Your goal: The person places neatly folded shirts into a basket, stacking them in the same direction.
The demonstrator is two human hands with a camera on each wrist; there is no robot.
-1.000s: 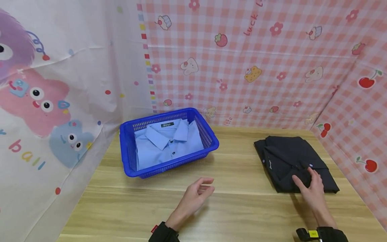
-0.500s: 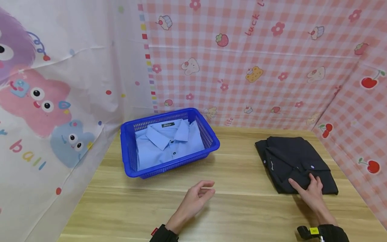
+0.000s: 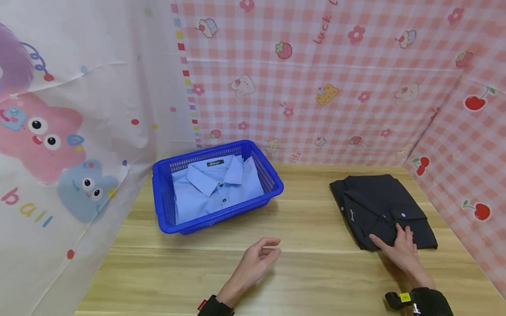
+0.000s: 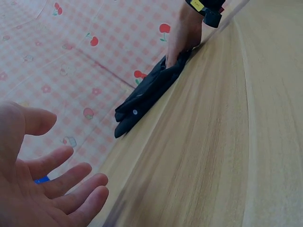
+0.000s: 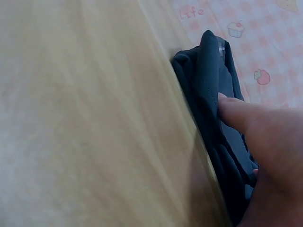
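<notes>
Blue shirt (image 3: pixel 217 188) folded in the basket (image 3: pixel 276 186) near the table's (image 3: pixel 308 272) far left corner. Black shirt (image 3: pixel 375 206) folded by the right edge, not yet in; right hand (image 3: pixel 399 250) grasping its near edge. Left hand (image 3: pixel 257 263) relaxed, holding nothing.

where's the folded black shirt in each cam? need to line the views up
Head: black shirt lies right of centre on the wooden table, the right hand on its near edge.
Left wrist: black shirt is upper middle, seen edge-on, far beyond the open left hand.
Right wrist: black shirt fills the right side, close up, under the fingers.
Shared landmark: the right hand on the shirt.
</notes>
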